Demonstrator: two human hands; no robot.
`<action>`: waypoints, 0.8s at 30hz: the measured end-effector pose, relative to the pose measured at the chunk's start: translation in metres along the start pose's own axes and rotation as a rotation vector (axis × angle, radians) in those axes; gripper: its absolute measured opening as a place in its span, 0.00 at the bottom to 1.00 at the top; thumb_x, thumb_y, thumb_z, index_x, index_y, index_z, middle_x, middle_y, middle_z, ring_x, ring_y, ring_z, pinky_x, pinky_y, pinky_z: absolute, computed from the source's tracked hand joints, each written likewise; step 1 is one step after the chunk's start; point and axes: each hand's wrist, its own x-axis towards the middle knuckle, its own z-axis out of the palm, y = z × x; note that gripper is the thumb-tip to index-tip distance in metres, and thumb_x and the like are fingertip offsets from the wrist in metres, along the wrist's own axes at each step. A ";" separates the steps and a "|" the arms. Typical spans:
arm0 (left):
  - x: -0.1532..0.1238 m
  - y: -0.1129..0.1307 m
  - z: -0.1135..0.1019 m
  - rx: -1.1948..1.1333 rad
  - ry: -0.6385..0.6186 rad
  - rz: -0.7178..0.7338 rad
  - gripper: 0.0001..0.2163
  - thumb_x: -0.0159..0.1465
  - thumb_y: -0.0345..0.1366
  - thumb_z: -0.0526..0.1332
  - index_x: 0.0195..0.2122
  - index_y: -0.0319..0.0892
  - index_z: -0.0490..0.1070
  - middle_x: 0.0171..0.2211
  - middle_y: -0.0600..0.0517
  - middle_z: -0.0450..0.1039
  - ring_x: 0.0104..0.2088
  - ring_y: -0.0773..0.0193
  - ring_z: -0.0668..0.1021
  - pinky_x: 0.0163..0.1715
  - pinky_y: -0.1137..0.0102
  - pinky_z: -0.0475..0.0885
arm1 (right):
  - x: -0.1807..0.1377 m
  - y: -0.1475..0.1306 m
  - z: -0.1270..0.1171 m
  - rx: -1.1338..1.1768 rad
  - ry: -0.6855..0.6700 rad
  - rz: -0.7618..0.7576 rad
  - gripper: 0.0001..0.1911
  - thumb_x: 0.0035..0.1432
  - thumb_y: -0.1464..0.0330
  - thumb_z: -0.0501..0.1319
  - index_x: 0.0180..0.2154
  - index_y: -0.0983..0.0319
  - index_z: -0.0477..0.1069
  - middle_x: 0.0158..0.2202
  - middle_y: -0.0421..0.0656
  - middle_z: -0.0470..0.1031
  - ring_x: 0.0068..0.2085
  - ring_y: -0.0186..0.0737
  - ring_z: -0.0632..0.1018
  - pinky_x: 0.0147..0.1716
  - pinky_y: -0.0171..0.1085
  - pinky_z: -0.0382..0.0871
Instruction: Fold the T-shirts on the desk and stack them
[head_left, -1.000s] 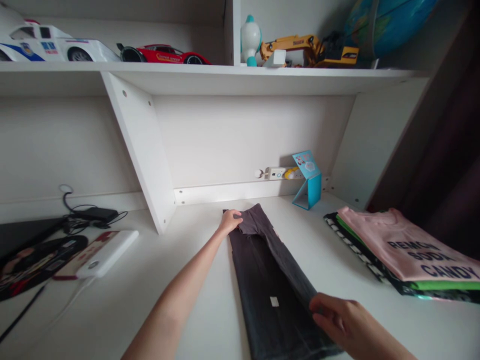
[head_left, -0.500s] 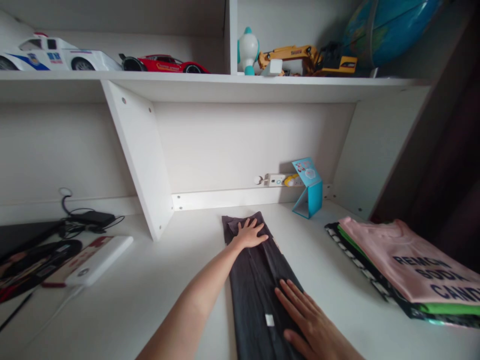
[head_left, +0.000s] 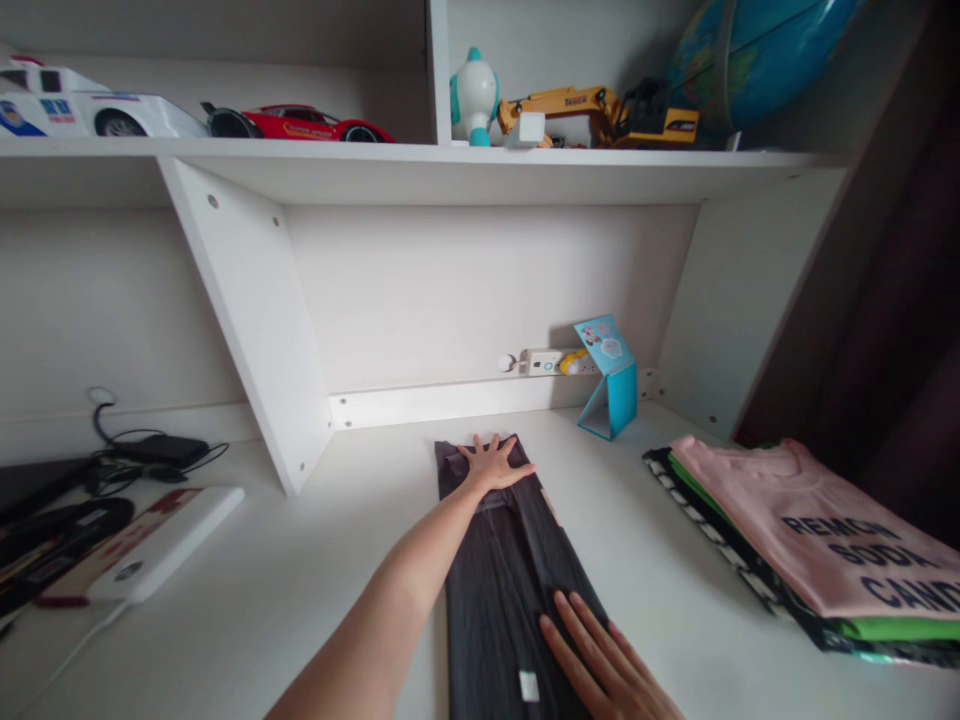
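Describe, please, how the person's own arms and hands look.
The left hand and right hand are bare: no glove, ring or marking shows. The left forearm has no sleeve or watch in view; the right forearm is out of frame.

The garment [head_left: 487, 590] is matt, creased cloth; the shirt [head_left: 750, 500], smoother cloth. The desk [head_left: 300, 560] looks smooth, faintly sheeny. Globe [head_left: 780, 55] and car [head_left: 300, 123] look like glossy plastic.

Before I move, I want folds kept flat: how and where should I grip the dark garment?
Probably pinch the near left edge of the dark garment, from the left: it runs straight, uncovered; the left hand covers the far end, the right hand the right side.
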 end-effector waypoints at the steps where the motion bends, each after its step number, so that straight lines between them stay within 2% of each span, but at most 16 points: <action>1: 0.000 0.000 -0.002 0.001 -0.007 0.000 0.37 0.52 0.63 0.51 0.61 0.55 0.47 0.64 0.48 0.40 0.59 0.29 0.38 0.46 0.31 0.31 | 0.001 -0.001 -0.003 0.027 0.001 0.008 0.37 0.59 0.57 0.53 0.63 0.58 0.37 0.58 0.48 0.55 0.54 0.49 0.67 0.44 0.38 0.70; 3: 0.000 0.003 -0.008 -0.005 -0.045 -0.009 0.37 0.52 0.63 0.51 0.61 0.56 0.47 0.64 0.48 0.39 0.60 0.30 0.38 0.46 0.32 0.29 | 0.003 -0.005 -0.012 0.102 -0.028 0.038 0.38 0.58 0.55 0.54 0.63 0.58 0.38 0.59 0.48 0.52 0.56 0.51 0.64 0.47 0.40 0.68; 6: -0.003 0.005 -0.020 -0.044 -0.128 -0.008 0.35 0.54 0.63 0.48 0.62 0.57 0.46 0.65 0.49 0.35 0.61 0.34 0.37 0.47 0.33 0.30 | 0.009 -0.010 -0.032 0.225 -0.160 0.118 0.34 0.59 0.55 0.52 0.62 0.58 0.41 0.61 0.48 0.47 0.59 0.53 0.58 0.51 0.46 0.64; 8: -0.012 0.003 -0.026 -0.055 -0.093 0.031 0.34 0.57 0.62 0.44 0.62 0.56 0.44 0.65 0.49 0.32 0.61 0.39 0.36 0.49 0.34 0.31 | 0.011 -0.014 -0.044 0.277 -0.256 0.173 0.32 0.60 0.55 0.49 0.61 0.58 0.43 0.61 0.48 0.45 0.60 0.54 0.55 0.52 0.50 0.62; 10: -0.027 -0.006 -0.026 -0.039 0.007 0.067 0.32 0.59 0.60 0.42 0.62 0.53 0.43 0.65 0.47 0.30 0.62 0.43 0.34 0.51 0.36 0.33 | 0.011 -0.017 -0.051 0.312 -0.304 0.205 0.31 0.61 0.55 0.48 0.61 0.59 0.44 0.61 0.49 0.44 0.60 0.54 0.53 0.53 0.53 0.60; 12: -0.042 -0.019 -0.020 -0.017 0.079 0.066 0.33 0.60 0.59 0.42 0.63 0.50 0.43 0.65 0.45 0.30 0.62 0.44 0.34 0.52 0.39 0.36 | 0.010 -0.020 -0.054 0.344 -0.308 0.218 0.31 0.60 0.55 0.50 0.61 0.59 0.45 0.61 0.50 0.44 0.60 0.55 0.52 0.53 0.53 0.59; 15: -0.059 -0.033 -0.014 -0.001 0.067 0.046 0.32 0.61 0.57 0.43 0.62 0.47 0.46 0.64 0.44 0.35 0.63 0.46 0.38 0.56 0.45 0.39 | 0.010 -0.027 -0.057 0.372 -0.320 0.255 0.32 0.60 0.57 0.51 0.61 0.60 0.45 0.62 0.49 0.43 0.61 0.54 0.50 0.54 0.54 0.57; 17: -0.067 -0.030 -0.019 0.011 0.000 0.014 0.31 0.61 0.56 0.43 0.62 0.46 0.47 0.64 0.44 0.37 0.63 0.47 0.40 0.56 0.47 0.39 | 0.010 -0.032 -0.064 0.387 -0.310 0.288 0.31 0.60 0.57 0.50 0.61 0.60 0.45 0.62 0.49 0.42 0.61 0.53 0.49 0.55 0.54 0.55; 19: -0.079 -0.014 -0.035 0.025 -0.052 -0.007 0.33 0.61 0.57 0.43 0.63 0.43 0.46 0.64 0.43 0.35 0.63 0.45 0.39 0.56 0.45 0.39 | 0.006 -0.034 -0.076 0.411 -0.254 0.290 0.32 0.60 0.57 0.50 0.61 0.59 0.43 0.62 0.48 0.43 0.61 0.50 0.50 0.55 0.51 0.56; 20: -0.090 -0.004 -0.046 0.035 -0.064 0.012 0.35 0.60 0.58 0.43 0.63 0.42 0.44 0.64 0.42 0.34 0.62 0.44 0.38 0.55 0.44 0.39 | 0.002 -0.034 -0.083 0.424 -0.215 0.268 0.34 0.59 0.56 0.52 0.62 0.58 0.42 0.62 0.47 0.44 0.61 0.49 0.52 0.55 0.48 0.57; 22: -0.127 0.017 -0.062 0.058 -0.063 0.141 0.37 0.59 0.60 0.44 0.63 0.40 0.44 0.64 0.40 0.35 0.62 0.43 0.40 0.55 0.44 0.42 | -0.012 -0.031 -0.095 0.433 -0.139 0.183 0.38 0.56 0.55 0.56 0.62 0.56 0.40 0.62 0.45 0.47 0.59 0.47 0.56 0.54 0.42 0.61; 24: -0.179 0.030 -0.061 0.061 -0.105 0.336 0.38 0.57 0.61 0.47 0.63 0.41 0.46 0.63 0.39 0.41 0.61 0.42 0.49 0.56 0.49 0.49 | -0.031 -0.027 -0.100 0.401 -0.102 0.082 0.40 0.54 0.56 0.59 0.62 0.54 0.40 0.60 0.43 0.52 0.57 0.45 0.62 0.52 0.37 0.64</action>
